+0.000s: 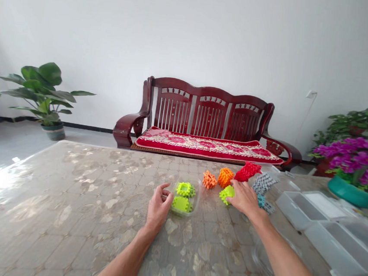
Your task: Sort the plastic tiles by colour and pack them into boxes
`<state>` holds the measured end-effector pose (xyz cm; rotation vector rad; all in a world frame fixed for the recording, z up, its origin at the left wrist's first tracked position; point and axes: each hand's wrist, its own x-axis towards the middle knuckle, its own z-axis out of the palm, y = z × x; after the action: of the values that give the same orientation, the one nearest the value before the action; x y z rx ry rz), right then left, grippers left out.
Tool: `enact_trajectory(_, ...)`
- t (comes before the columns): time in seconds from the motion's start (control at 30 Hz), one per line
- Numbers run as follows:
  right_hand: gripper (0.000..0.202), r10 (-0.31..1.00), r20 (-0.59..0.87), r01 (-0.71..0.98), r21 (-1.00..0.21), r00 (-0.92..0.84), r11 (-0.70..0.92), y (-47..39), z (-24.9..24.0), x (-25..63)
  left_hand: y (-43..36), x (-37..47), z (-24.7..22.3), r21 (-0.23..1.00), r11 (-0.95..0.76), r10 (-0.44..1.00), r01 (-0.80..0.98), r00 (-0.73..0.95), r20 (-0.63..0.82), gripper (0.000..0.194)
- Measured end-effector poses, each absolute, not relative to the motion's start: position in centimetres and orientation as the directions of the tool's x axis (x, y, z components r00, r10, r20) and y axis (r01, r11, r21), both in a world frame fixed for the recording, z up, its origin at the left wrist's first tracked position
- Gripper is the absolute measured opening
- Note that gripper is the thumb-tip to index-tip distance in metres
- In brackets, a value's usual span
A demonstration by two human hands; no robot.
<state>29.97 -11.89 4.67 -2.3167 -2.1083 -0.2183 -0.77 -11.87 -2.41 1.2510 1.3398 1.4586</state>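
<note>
My right hand [245,198] closes its thumb and fingers around a yellow-green toothed plastic block [226,195] on the table. Beside the left wall of a clear plastic container [196,200] is my left hand [159,205], its fingers loosely curled and apart; whether it touches the wall is hard to tell. Two groups of yellow-green toothed pieces [182,204] lie inside the container. An orange block [225,177], a lighter orange block [210,180] and a red stack [247,171] stand behind the right hand. Grey pieces [264,183] and blue-grey pieces [265,204] lie to its right.
Translucent plastic boxes [339,248] stand at the table's right side, near a teal pot [354,192] of purple flowers. A clear lid or tray [265,261] lies under my right forearm. Beyond the patterned tabletop [75,214] is a wooden bench [209,114].
</note>
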Motion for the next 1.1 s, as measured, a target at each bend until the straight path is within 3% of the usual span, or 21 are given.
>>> enact_trajectory(0.4,0.046,0.995,0.103,0.980,0.197,0.014,-0.034,-12.0,4.9,29.3,-12.0,-0.7,-2.3,0.988,-0.133,0.967,0.078,-0.209,0.147,0.044)
enact_trajectory(0.83,0.051,0.995,0.096,0.983,0.181,-0.019,0.002,-12.2,4.7,29.7,-11.9,-0.6,-2.1,0.987,-0.143,0.960,0.071,-0.231,0.156,0.042)
enact_trajectory(0.97,0.051,0.989,0.148,0.992,0.123,-0.014,-0.004,-12.5,6.0,28.9,-11.8,-0.6,-2.2,0.984,-0.145,0.962,0.099,-0.220,0.163,0.040)
enact_trajectory(1.1,0.057,0.973,0.209,0.994,-0.028,-0.097,0.105,-12.5,7.6,26.3,-11.8,-0.6,-2.3,0.985,-0.148,0.961,0.089,-0.222,0.165,0.040)
